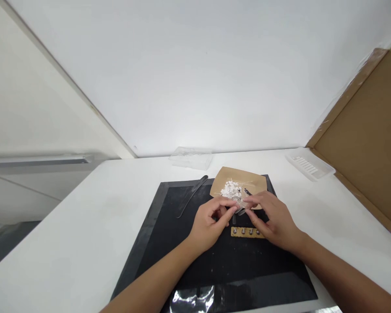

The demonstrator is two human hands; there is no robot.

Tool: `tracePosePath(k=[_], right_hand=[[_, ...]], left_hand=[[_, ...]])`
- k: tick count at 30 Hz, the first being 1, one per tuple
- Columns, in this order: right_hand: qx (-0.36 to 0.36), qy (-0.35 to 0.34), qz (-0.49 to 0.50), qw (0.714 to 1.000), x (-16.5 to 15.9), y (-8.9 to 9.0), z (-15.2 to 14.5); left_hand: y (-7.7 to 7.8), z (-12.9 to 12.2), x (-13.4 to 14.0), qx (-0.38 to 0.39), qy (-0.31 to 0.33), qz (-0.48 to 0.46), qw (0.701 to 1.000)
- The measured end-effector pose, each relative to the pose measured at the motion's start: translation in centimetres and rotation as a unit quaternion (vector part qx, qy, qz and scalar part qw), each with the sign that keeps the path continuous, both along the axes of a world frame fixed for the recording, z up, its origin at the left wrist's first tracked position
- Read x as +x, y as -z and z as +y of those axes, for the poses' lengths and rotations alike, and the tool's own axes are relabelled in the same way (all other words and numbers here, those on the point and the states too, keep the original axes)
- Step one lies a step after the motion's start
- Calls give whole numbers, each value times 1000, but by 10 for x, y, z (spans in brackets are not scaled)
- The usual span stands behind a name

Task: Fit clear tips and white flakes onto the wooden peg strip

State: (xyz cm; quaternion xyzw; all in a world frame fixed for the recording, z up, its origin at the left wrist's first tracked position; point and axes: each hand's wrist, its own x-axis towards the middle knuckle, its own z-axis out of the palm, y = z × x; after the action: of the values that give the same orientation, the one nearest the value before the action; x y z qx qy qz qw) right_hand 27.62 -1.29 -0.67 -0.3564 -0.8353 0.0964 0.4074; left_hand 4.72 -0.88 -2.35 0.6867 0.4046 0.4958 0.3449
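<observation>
My left hand [213, 219] has thumb and forefinger pinched together on a small clear piece [240, 210], too small to name surely. Facing it from the other side, my right hand [273, 219] has its curved fingertips at that same piece. Just beyond the fingers is a brown paper sheet [226, 174] with a heap of small white pieces [232, 190] on it. A dark slim item [247, 191] lies beside the heap, partly covered by my right hand. Below my fingertips, a yellowish strip [246, 236] carries several small metal studs; my right hand hides its end.
A black mat [182, 243] lies under the work on a white table [84, 230]. A dark, thin tool [193, 196] rests on the mat at left. Behind are a clear plastic bag [192, 157] and, farther right, a translucent tray [311, 164]. Cardboard [368, 121] stands along the right.
</observation>
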Motion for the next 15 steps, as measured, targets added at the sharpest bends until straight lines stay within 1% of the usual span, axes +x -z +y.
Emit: tracePosePath(k=[4, 6, 8, 11, 12, 13, 15], right_hand=[[-23, 18, 24, 999, -1, 1, 0], [-32, 28, 35, 998, -1, 0, 0], [-32, 34, 44, 998, 0, 0, 0], [-26, 46, 49, 997, 0, 0, 0], [-25, 52, 49, 997, 0, 0, 0], [-24, 57, 49, 997, 0, 0, 0], [-21, 64, 50, 996, 0, 0, 0]], left_hand=[[-2, 0, -1, 44, 12, 23, 999], [0, 0, -1, 48, 5, 23, 999], [3, 0, -2, 36, -40, 9, 999], [7, 2, -3, 16, -158, -37, 987], [8, 4, -4, 13, -189, -57, 980], [8, 5, -5, 12, -209, -79, 975], [8, 8, -7, 16, -225, -120, 967]])
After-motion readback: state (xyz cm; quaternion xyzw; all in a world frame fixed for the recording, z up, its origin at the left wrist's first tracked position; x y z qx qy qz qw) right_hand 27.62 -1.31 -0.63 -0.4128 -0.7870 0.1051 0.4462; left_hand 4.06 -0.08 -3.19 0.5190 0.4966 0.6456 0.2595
